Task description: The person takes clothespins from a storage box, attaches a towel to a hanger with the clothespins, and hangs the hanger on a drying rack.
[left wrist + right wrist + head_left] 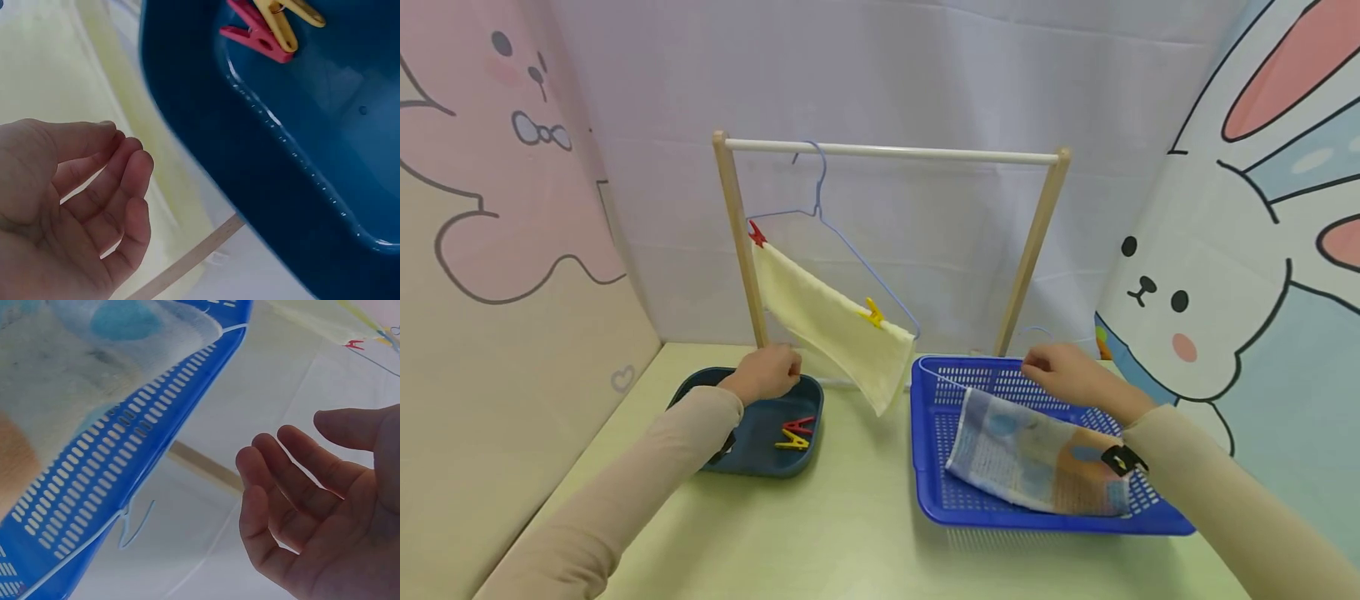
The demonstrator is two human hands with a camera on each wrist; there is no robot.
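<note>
My left hand [767, 372] is over the back of the dark blue tub [748, 454], fingers loosely bent and holding nothing. In the tub lie a red clothespin [797, 425] and a yellow clothespin [792, 441]. My right hand [1063, 367], also holding nothing, hovers by the back rim of the blue basket [917, 450], its fingers softly curled in the right wrist view. A patterned towel [1022, 458] lies in the basket over a light blue hanger [75, 553]. From the rack's hanger [865, 262], a pale yellow towel [827, 317] droops aslant, pinned by red and yellow clothespins.
A rack with wooden posts [1036, 242] and a white rail [917, 152] stands behind the tub and basket. The pale table [850, 517] shows between and in front of them. Curtains printed with cartoon animals [1180, 283] enclose the sides.
</note>
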